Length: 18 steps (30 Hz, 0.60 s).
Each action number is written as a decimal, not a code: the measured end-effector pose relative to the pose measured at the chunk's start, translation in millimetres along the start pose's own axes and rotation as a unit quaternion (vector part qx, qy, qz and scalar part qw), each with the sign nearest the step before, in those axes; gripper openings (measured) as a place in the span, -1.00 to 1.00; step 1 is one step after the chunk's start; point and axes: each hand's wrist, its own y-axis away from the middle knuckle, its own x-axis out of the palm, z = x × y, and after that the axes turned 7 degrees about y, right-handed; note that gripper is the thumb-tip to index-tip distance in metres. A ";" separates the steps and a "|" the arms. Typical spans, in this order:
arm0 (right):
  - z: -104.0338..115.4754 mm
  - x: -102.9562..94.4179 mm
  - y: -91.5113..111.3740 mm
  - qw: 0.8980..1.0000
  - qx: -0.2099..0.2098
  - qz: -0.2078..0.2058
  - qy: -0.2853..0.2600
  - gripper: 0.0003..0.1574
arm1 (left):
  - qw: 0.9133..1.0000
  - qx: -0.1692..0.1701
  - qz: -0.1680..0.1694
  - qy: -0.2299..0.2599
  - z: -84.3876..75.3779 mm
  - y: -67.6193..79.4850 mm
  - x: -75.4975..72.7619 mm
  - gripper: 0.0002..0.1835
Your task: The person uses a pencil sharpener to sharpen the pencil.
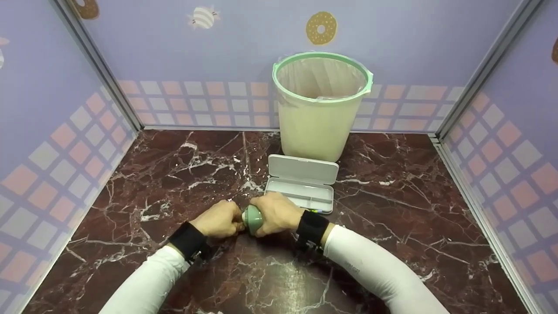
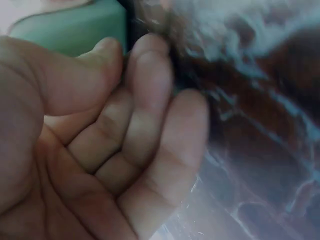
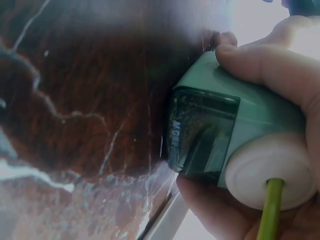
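A green pencil sharpener point(image 1: 253, 219) with a clear shavings window is held low over the dark tabletop, between both hands. My right hand point(image 1: 278, 213) grips its body from the right, thumb and fingers wrapped around it. A green pencil point(image 3: 270, 212) sticks out of the round white face in the right wrist view. On the sharpener's left side, my left hand point(image 1: 220, 219) is curled with thumb and fingertips pinched together against it. Those fingers hide the part they pinch. The sharpener's green side point(image 2: 80, 30) shows just beyond the left thumb.
Behind the right hand lies an open white pencil case point(image 1: 322, 194) with its lid raised. A cream bin point(image 1: 320, 126) with a green rim and a plastic liner stands against the back wall. Patterned panels point(image 1: 244, 39) enclose the marble-look tabletop point(image 1: 392, 235).
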 end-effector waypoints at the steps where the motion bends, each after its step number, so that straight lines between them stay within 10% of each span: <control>1: 0.0 -0.2 0.2 1.000 0.000 0.002 0.000 -0.37 | 1.000 0.003 -0.005 -0.009 0.9 -1.9 -0.3 -0.77; 18: -0.1 -1.9 -0.9 1.000 0.013 0.020 -0.001 -0.30 | 0.994 0.020 -0.061 -0.093 -8.3 -17.3 -25.8 -0.82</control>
